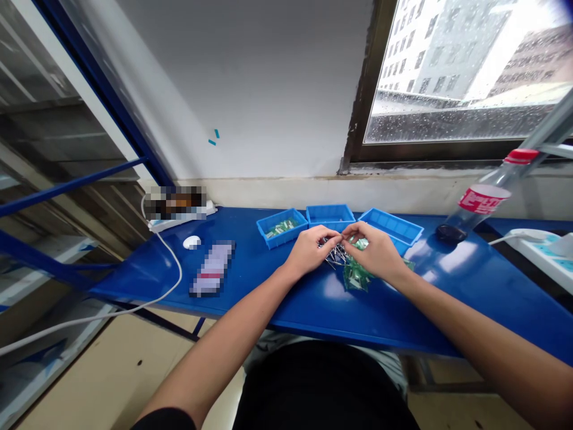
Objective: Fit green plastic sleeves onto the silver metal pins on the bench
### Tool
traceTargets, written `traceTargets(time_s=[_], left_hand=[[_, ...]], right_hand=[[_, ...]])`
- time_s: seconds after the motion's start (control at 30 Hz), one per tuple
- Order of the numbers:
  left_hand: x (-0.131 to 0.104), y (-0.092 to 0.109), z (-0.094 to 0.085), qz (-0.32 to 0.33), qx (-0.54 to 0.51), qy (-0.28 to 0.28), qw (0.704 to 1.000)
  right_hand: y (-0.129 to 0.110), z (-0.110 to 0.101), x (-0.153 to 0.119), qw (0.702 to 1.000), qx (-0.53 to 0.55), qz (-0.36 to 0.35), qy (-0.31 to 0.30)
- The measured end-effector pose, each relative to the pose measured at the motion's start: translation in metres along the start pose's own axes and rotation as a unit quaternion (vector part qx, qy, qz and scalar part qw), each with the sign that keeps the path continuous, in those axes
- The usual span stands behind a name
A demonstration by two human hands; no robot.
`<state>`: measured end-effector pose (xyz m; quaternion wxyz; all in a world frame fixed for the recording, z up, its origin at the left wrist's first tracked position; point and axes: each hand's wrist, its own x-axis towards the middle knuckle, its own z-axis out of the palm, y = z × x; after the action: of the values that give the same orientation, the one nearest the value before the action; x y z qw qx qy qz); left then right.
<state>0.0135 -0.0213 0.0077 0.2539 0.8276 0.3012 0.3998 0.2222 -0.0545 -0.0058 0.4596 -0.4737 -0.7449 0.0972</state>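
My left hand (311,246) and my right hand (370,248) meet fingertip to fingertip over the blue table (308,304). Both are closed in a pinch, and whatever lies between the fingers is too small to name. Just below them is a pile of thin silvery metal pieces (336,257). A heap of green, shiny flat pieces (357,278) lies under my right hand, partly covered by it. Behind the hands stand three blue trays: the left tray (275,243) holds green pieces, the middle tray (330,213) is partly hidden, and the right tray (396,224) is half behind my right hand.
A cola bottle (486,197) with a red cap stands on the right, near a white power strip (544,251). On the left lie a white rounded object (191,242), a blurred-out flat object (212,269) and a white cable (179,269). The wall and window rise behind the table.
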Motion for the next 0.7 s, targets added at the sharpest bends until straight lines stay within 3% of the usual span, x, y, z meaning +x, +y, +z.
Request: traceTargets(time_s=[0.7], left_hand=[[-0.0011,-0.0032,0.0052,-0.012,-0.025,-0.036,0.999]], right_hand=[[-0.0054,-0.0045,0.0027,0.996,0.071,0.052,-0.004]])
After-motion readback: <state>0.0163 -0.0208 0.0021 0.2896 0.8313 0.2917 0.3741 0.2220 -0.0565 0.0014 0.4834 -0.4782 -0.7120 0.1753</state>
